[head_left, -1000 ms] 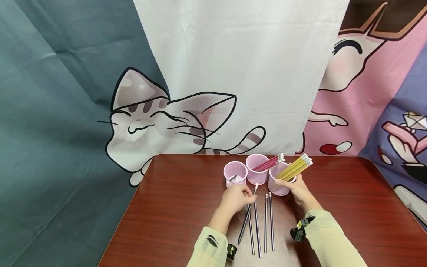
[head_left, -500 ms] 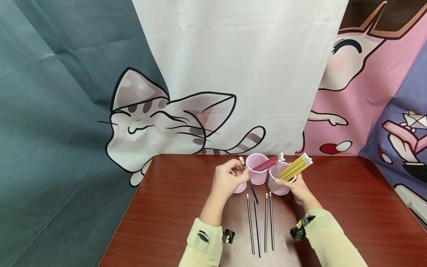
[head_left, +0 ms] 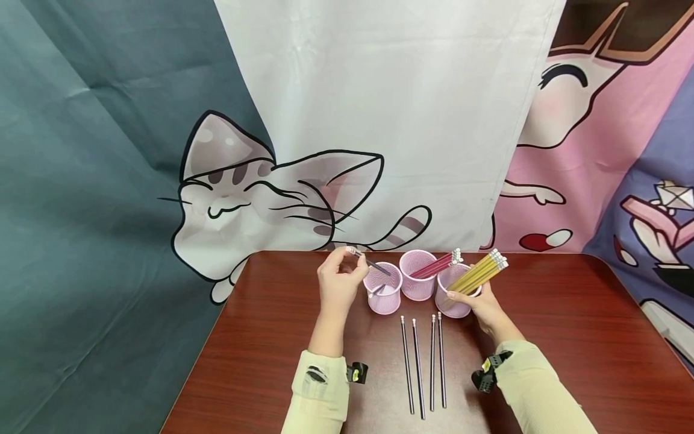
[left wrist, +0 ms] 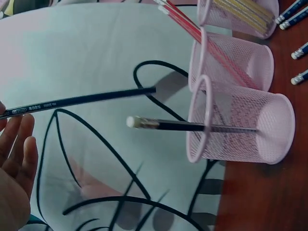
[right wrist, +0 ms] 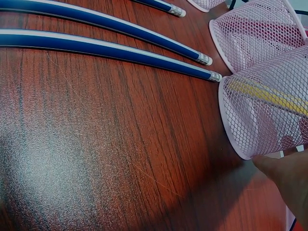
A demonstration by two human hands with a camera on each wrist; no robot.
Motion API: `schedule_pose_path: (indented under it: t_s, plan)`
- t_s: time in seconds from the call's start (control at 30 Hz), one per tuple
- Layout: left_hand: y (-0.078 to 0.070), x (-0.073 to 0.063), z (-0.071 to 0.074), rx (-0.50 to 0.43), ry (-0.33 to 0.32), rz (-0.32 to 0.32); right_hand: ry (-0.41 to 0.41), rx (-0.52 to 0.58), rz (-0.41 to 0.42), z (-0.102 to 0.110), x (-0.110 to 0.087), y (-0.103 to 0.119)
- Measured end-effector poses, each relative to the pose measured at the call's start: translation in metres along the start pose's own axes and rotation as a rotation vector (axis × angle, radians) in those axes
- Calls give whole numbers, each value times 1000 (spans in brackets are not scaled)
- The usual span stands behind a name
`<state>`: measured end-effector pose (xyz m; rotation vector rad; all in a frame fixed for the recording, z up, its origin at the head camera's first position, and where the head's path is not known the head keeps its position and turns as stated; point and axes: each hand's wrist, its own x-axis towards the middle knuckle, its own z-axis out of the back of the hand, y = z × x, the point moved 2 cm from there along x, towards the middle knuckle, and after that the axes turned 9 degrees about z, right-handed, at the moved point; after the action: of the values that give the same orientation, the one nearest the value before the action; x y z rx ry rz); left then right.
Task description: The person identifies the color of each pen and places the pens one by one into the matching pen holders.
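Observation:
My left hand (head_left: pixel 337 283) pinches a dark blue pencil (left wrist: pixel 86 99) near its eraser end. The pencil slants downward, its far end over the mouth of the left pink mesh pencil cup (head_left: pixel 385 306). Inside that cup leans another dark blue pencil (left wrist: pixel 168 125), eraser up. My right hand (head_left: pixel 490 313) grips the right mesh pencil cup (head_left: pixel 452 309), thumb across the rim and the other fingers mostly hidden behind it. A bundle of yellow pencils (head_left: pixel 479 272) leans out of this cup to the right.
Between them stands the middle mesh cup (head_left: pixel 416 292) with red pencils (head_left: pixel 434 266). Several dark blue pencils (head_left: pixel 408 364) lie side by side in front of the cups, erasers toward them. The reddish wooden table (head_left: pixel 260 337) ends at a printed cloth (head_left: pixel 434 120).
My left hand has lifted one dark blue pencil off the table and carried it left and back, swinging its far end toward the left cup. The right hand has stayed in place.

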<state>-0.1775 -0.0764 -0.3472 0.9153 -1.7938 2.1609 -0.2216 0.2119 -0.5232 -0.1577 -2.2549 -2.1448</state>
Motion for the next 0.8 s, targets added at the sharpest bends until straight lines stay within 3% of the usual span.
schedule_pose_path:
  t_s: [0.13,0.4,0.8]
  plan:
    - [16,-2,-1,18,18,37,-8,1,11,0,0,0]
    - [80,-9,-9,78,75,146,-32,11,63,1,1,-4]
    - [121,-23,-8,181,196,206,-15,-2,-2,0,0,0]
